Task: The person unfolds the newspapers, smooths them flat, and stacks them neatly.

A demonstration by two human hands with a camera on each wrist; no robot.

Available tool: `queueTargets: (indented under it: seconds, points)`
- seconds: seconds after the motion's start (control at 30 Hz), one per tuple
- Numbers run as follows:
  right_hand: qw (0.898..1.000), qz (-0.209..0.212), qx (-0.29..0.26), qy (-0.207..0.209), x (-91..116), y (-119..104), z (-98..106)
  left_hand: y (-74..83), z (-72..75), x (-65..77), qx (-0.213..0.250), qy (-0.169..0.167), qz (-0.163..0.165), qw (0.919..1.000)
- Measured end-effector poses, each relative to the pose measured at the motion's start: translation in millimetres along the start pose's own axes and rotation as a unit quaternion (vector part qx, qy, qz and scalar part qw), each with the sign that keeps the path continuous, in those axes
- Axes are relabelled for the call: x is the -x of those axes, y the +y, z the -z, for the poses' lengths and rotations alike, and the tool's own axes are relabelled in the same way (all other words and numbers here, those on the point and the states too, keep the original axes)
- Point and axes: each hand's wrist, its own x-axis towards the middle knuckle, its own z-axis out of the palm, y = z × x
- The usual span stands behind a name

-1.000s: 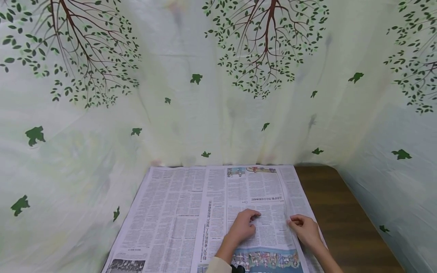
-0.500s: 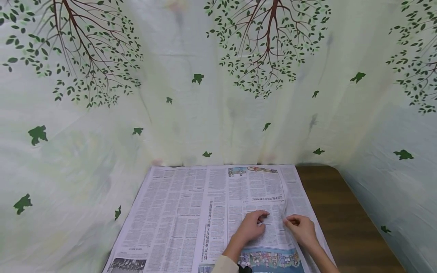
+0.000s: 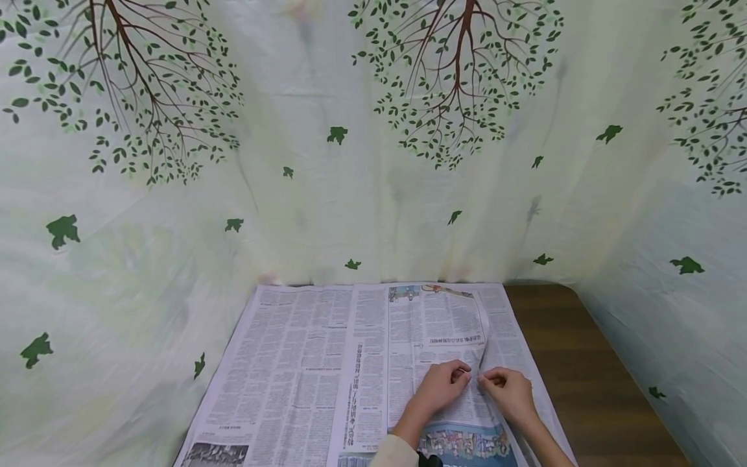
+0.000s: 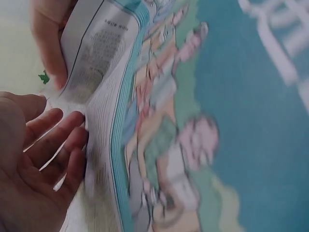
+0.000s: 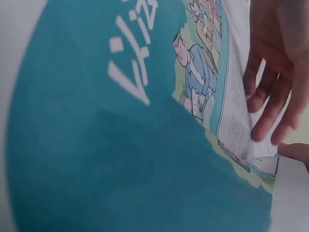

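Newspaper (image 3: 292,376) is spread over the table, and the right part of its top sheet is lifted in a curl along its edge. My right hand (image 3: 513,397) pinches that edge between thumb and fingers. Just to its left, my left hand (image 3: 439,390) hovers over the page with loosely bent fingers, its fingertips close to the right hand's. In the left wrist view, the left hand's fingers (image 4: 67,145) lie against or very near the raised paper; contact is hard to tell. The right wrist view shows the blue illustrated part (image 5: 120,145) of the sheet, bent up.
Bare brown wooden table (image 3: 595,383) runs along the right of the newspaper. A pale curtain (image 3: 327,214) printed with trees and green leaves hangs behind and at both sides. Another newspaper layer (image 3: 508,324) lies under the lifted edge.
My right hand has drawn the sheet's edge leftward, so the curl has grown. The left hand has moved right, closing the gap between the hands.
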Motion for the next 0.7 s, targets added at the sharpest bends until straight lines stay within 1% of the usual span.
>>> queueTargets:
  seconds: [0.07, 0.13, 0.3, 0.37, 0.43, 0.6, 0.7]
  points:
    - [1.000, 0.002, -0.004, 0.000, 0.4, -1.4, -1.0, 1.4, -3.7, -1.4, 0.018, -0.003, 0.008, 0.9998]
    - [1.000, 0.003, -0.006, -0.002, 1.1, -3.2, -1.9, 2.3, -8.0, -3.2, 0.036, 0.000, 0.025, 0.9990]
    - [1.000, 0.004, 0.002, 0.001, 2.7, -6.8, -2.9, 4.6, -15.6, -8.3, 0.058, 0.028, 0.083, 0.9945]
    - [1.000, 0.004, 0.001, 0.002, 2.5, -6.7, -3.1, 5.4, -16.3, -9.7, 0.063, 0.036, 0.098, 0.9926]
    - [1.000, 0.004, 0.000, 0.002, 2.2, -6.3, -3.3, 6.5, -16.6, -10.5, 0.070, 0.042, 0.105, 0.9911]
    - [1.000, -0.003, -0.002, 0.003, 1.5, -4.2, -4.3, 13.4, -19.1, -13.6, 0.072, 0.064, 0.133, 0.9864]
    - [1.000, -0.005, -0.010, -0.005, 1.4, -4.0, -6.0, 19.9, -21.0, -17.1, 0.052, 0.090, 0.159, 0.9817]
